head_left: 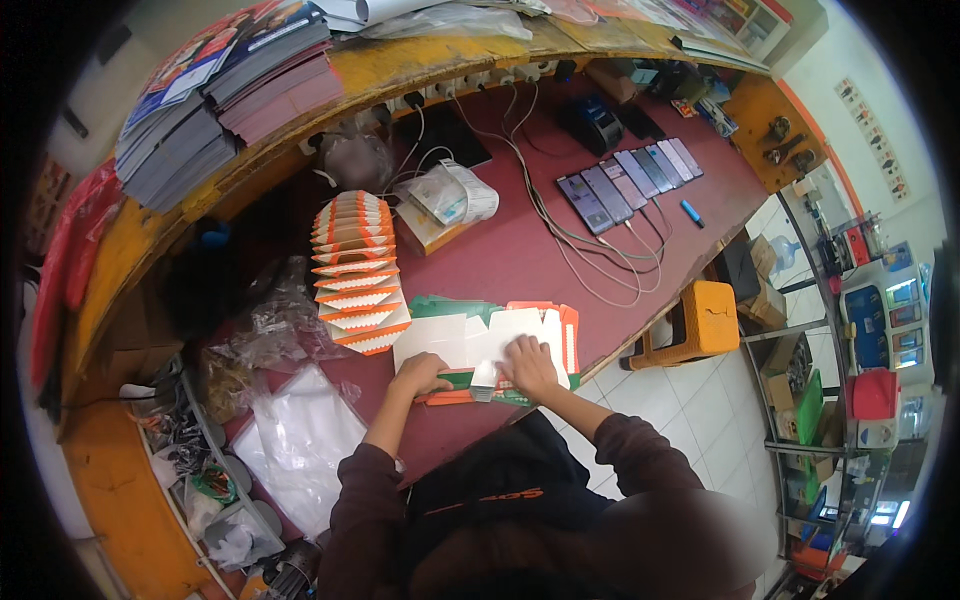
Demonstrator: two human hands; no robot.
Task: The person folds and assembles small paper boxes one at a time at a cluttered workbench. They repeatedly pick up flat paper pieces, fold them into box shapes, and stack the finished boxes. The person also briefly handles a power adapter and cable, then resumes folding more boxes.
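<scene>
A box blank [440, 342] lies unfolded with its white inside facing up, near the table's front edge. At its near left edge my left hand [422, 376] is closed, fingers together on the card beside a green strip. My right hand [530, 366] presses on the white card with fingers spread. Between the hands a small flap [484, 380] stands folded up. More flat blanks, orange [570, 335] and green [450, 306], stick out from beneath. Just beyond my left hand runs a row of nested orange-and-white paper boxes [360, 290].
Several phones [625, 182] lie side by side, some with charging cables. A blue marker [691, 213] is right of them. A wrapped package [450, 195] rests on a box. Clear plastic bags [300, 430] lie at left; a yellow stool [708, 318] stands right. Paper stacks [270, 90] fill the upper shelf.
</scene>
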